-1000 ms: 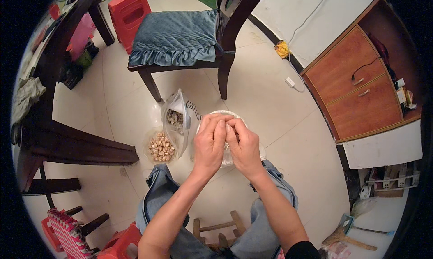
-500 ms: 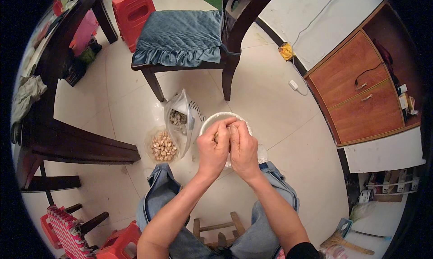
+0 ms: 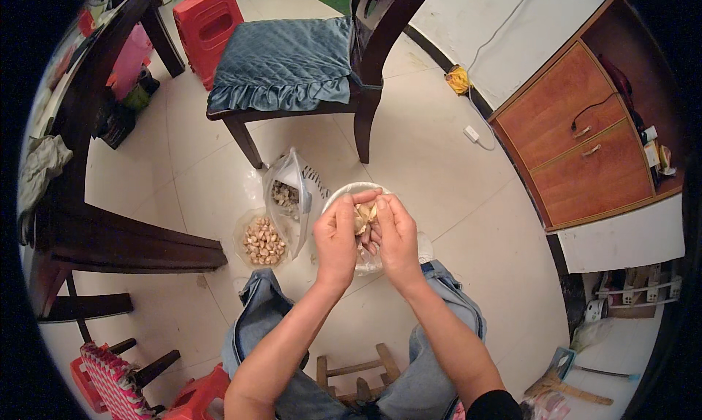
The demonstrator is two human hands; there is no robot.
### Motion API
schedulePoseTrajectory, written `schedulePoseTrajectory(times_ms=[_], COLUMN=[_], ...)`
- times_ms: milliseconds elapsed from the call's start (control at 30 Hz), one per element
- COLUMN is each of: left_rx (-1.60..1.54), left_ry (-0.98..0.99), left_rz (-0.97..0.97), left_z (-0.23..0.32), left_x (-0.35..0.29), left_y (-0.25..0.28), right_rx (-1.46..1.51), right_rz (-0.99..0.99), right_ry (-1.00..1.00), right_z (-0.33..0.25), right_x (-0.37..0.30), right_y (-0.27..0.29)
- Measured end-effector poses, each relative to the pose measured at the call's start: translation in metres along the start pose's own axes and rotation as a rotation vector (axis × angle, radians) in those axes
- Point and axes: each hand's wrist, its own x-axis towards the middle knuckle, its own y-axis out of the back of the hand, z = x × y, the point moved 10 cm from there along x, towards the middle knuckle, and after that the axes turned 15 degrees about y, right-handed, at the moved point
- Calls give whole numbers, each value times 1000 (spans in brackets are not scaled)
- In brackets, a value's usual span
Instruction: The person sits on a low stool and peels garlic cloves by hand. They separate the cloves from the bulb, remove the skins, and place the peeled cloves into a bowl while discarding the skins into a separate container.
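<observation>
Plainly, from my remote seat, I had the pale yellow pieces (image 3: 365,216) gripped between left hand (image 3: 336,238) and right hand (image 3: 397,235), neither nearer, over the white container (image 3: 371,264), their long axis unreadable.

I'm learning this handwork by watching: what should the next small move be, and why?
Probably part the left hand and right hand slightly: they hold pale tan pieces between their fingers, over the round white container, so loose bits would likely drop inside.
</observation>
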Motion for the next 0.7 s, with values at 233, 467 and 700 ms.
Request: schedulePoseTrajectory(times_ms=[233, 467, 700], left_rx=[-231, -357, -379], left_ry=[116, 183, 216], left_rz=[-87, -78, -120], left_z=[-12, -15, -10], left_x=[10, 15, 13], left_y=[2, 8, 6], right_rx=[284, 483, 688], right_rz=[-55, -53, -53], right_ry=[-103, -176, -275], right_z=[3, 2, 6], right_x=[3, 2, -1], right_y=[-6, -10, -9])
